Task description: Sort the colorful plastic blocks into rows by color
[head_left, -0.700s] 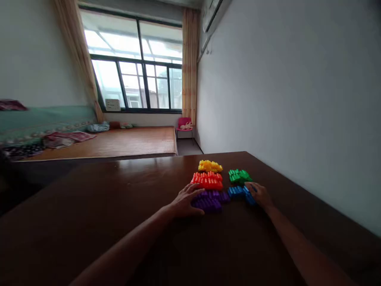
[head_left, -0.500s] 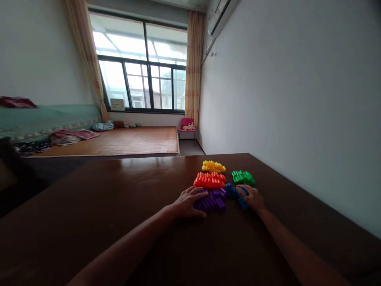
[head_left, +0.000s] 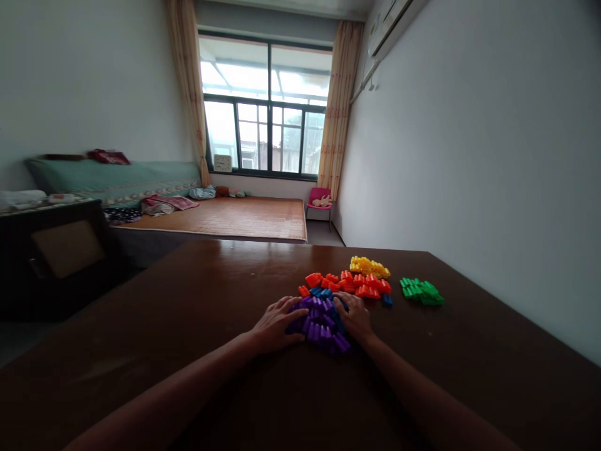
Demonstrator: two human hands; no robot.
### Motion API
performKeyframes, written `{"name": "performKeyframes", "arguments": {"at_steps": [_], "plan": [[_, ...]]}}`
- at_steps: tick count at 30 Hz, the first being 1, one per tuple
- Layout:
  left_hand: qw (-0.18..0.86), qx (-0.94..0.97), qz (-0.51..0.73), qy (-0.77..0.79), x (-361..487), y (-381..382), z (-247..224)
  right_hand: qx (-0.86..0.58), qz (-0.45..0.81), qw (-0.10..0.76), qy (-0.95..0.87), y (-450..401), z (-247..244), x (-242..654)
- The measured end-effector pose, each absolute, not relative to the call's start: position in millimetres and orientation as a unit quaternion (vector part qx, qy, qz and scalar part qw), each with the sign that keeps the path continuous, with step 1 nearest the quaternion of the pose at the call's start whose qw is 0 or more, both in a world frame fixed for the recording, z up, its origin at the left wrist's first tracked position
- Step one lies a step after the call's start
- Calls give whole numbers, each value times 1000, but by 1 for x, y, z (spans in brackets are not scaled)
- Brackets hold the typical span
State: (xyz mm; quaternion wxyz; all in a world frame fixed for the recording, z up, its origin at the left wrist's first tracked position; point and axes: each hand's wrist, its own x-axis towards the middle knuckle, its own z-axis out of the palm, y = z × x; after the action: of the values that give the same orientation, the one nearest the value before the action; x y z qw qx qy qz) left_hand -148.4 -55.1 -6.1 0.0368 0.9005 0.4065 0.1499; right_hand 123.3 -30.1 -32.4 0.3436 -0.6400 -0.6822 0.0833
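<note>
Purple ridged plastic pieces lie heaped between my two hands on the dark table. My left hand rests against the heap's left side, fingers spread and thumb apart. On the other side, my right hand presses against the heap with its fingers loosely apart. Blue pieces show beyond the purple ones and beside the right fingers, partly covered. Red pieces lie scattered just behind, with one stray blue piece at their right end. Neither hand grips a piece.
Yellow pieces sit behind the red ones, and a green group lies farther right. The brown table reaches toward a bed. A white wall runs along the right; a dark cabinet stands left.
My right hand has moved left, bringing blue pieces up against the purple heap. Some red pieces have spread leftward, and one blue piece stays behind. The camera view has turned left.
</note>
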Motion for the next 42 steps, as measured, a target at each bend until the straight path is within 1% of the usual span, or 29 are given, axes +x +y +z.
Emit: {"name": "performKeyframes", "arguments": {"at_steps": [6,10,12,15,17,18,20,22,25,28,31,33,35,38,42], "plan": [[-37,848,220,481,-211,-57,-16,-561,121,404,-712,-4,-39,27],[-49,805,267,527,-246,-46,-24,-536,164,432,-706,16,-38,-24],[-43,773,283,566,-256,-39,-25,-509,223,448,-700,23,-30,-44],[-40,724,299,621,-261,-38,-19,-430,371,474,-673,26,-9,-62],[-54,724,311,613,-255,-45,-9,-393,436,492,-643,24,7,-56],[-61,741,316,589,-249,-51,-3,-389,441,503,-634,24,15,-46],[-59,798,312,512,-232,-67,12,-407,400,520,-636,25,25,-10],[-30,858,281,430,-210,-85,26,-450,318,529,-645,31,30,47],[26,925,210,316,-174,-113,42,-535,189,528,-632,46,28,159],[96,959,136,229,-146,-133,49,-640,88,480,-593,57,23,275],[167,962,79,203,-128,-138,53,-732,29,418,-538,57,14,361],[200,953,65,217,-119,-132,58,-761,21,389,-519,55,5,396],[204,950,65,228,-109,-118,63,-766,28,378,-519,56,-6,417],[160,954,78,240,-87,-82,69,-755,78,376,-532,67,-18,433],[79,948,127,280,-41,-10,66,-732,156,393,-534,88,-24,441]]}}
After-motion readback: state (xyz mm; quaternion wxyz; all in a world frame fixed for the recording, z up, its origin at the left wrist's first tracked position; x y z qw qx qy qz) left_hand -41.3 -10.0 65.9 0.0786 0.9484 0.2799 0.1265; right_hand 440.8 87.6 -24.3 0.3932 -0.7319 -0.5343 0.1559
